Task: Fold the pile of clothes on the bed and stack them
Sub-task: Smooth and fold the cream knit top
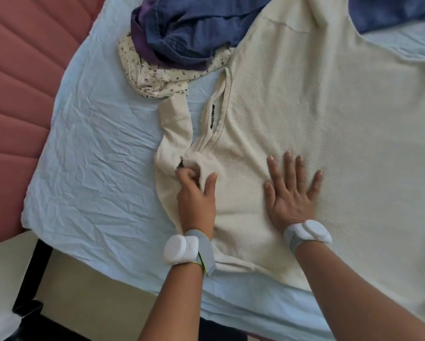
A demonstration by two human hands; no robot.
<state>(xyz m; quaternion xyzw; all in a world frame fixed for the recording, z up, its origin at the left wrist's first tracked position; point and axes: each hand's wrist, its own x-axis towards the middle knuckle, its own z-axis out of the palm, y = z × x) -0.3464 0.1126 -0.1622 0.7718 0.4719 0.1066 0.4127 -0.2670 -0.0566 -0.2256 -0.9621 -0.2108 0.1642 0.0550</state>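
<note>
Both forearms reach over the bed's pale blue wrinkled sheet (90,148). The right hand (290,193) lies flat, fingers spread, on the cream knitted sweater (329,124). The left hand (196,193) pinches with curled fingers a fold of this sweater near its collar. Behind lies a pile of blue, purple and floral clothes (177,40).

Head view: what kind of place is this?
Likely a bedroom: a wrinkled light blue bedsheet over a mattress, a pink padded headboard, and a cream knit sweater spread beside a pile of unfolded clothes.
</note>
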